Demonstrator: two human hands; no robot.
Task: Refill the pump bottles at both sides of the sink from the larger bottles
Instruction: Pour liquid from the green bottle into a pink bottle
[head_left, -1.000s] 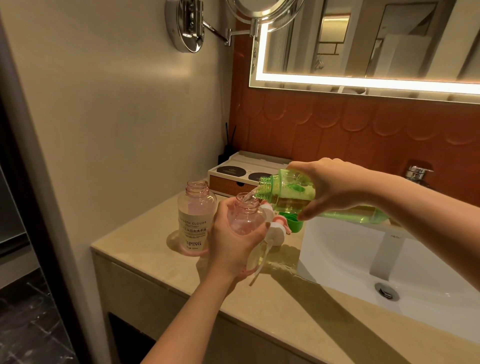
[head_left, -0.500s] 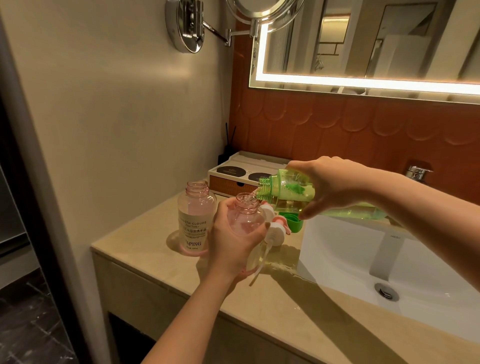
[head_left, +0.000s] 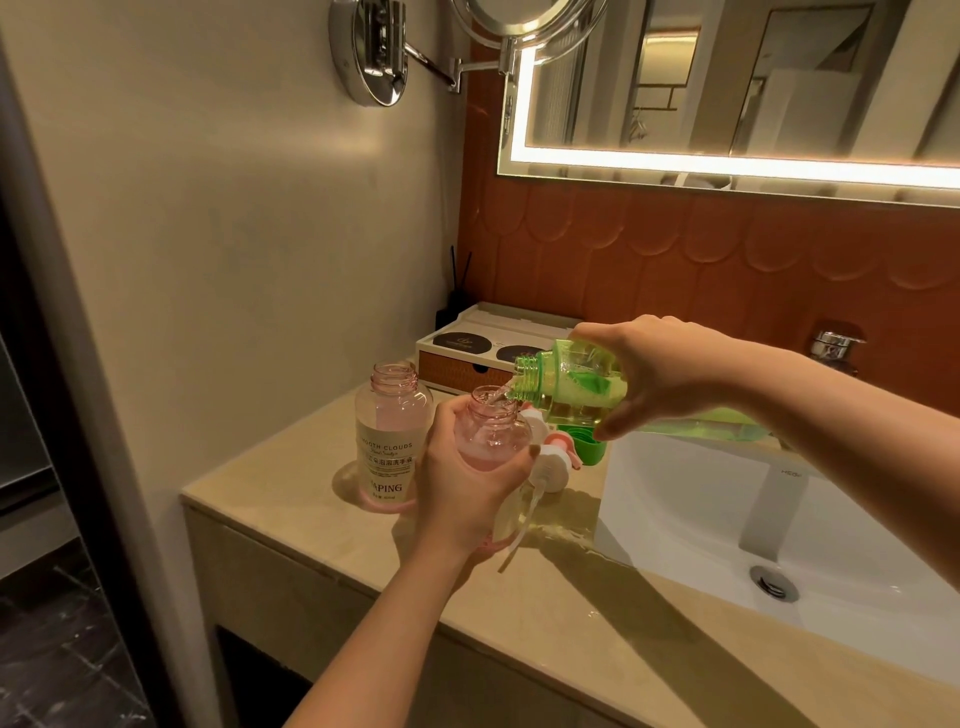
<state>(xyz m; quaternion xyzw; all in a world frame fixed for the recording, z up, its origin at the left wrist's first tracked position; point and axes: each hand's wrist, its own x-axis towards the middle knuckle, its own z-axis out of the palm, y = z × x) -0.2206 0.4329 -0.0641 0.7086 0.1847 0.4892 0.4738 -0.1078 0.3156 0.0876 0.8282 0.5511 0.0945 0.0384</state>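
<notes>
Your left hand (head_left: 467, 483) is wrapped round the small pink pump bottle (head_left: 493, 436). Its fingers curl about the body and hold the bottle upright and uncapped just left of the sink (head_left: 727, 519), above the tabletop (head_left: 291, 525). Your right hand (head_left: 665, 374) grips the large green bottle (head_left: 576, 389) from above, fingers and thumb closed round its upper body. That bottle is tipped nearly level: its base reaches back over the sink's left rim and its open mouth sits right at the pink bottle's neck. A thin clear stream runs from the green mouth into the pink neck.

Further left of the sink, a second pink bottle (head_left: 393, 441) with a white label stands upright and open-necked on the tabletop, just beside your left hand. Between the held bottle and the sink's rim is a white pump head (head_left: 550, 465) with its dip tube trailing down. You cannot tell whether it rests on the tabletop or is caught by your fingers. A green cap (head_left: 589, 449) lies close against the sink's left edge.

Behind these, left of the sink by the wall, sits a white-topped box (head_left: 483, 338) carrying two dark discs, with a dark reed diffuser (head_left: 457, 306) at its far corner. A chrome tap handle (head_left: 836, 345) is on the wall behind the sink.
</notes>
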